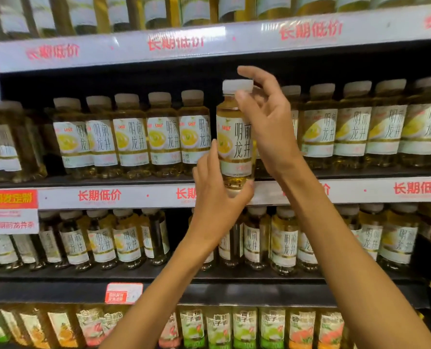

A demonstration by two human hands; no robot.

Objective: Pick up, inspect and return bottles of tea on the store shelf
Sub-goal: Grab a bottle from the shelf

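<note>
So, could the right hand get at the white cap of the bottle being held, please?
Probably yes: the right hand is beside the held bottle's neck, its fingers arched over the cap, with nothing between.

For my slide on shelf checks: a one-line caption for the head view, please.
Both hands hold one tea bottle upright before the shelf: left hand gripping its base, right hand near the cap.
</note>
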